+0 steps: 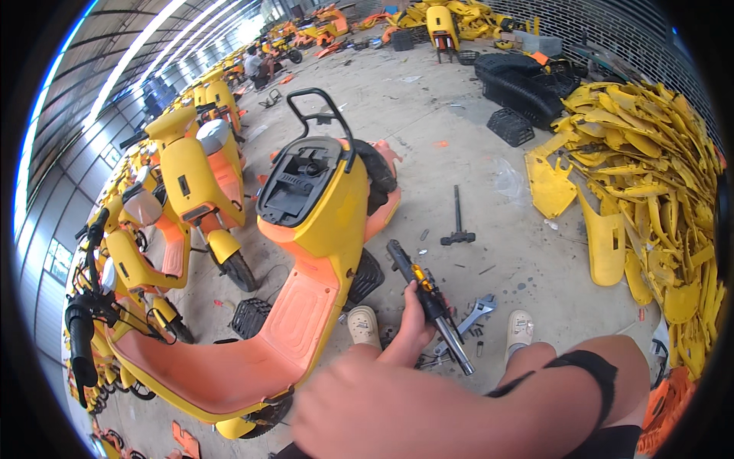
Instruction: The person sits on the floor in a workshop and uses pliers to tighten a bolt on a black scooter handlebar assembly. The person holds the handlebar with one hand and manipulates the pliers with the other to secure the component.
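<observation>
My left hand (414, 320) is wrapped round a long black and silver tube (433, 303) with an orange-yellow section, which looks like a scooter fork leg. It is held tilted above the floor between my feet. Close to the camera, my right hand (348, 409) reaches across to the left, smeared by motion, its fingers unclear. An adjustable wrench (479, 312) lies on the concrete beside the tube, with several small dark parts around it. Beyond them rests a black T-shaped steering stem (457, 236). Whatever lies beneath my right forearm is hidden.
A yellow and orange scooter body (313, 252) stands close on my left, its handlebar grip (79, 329) at the far left. More yellow scooters (187, 180) line up behind it. Yellow panels (650, 183) are heaped at right, near a black plastic pile (516, 86). A person (254, 67) crouches far back.
</observation>
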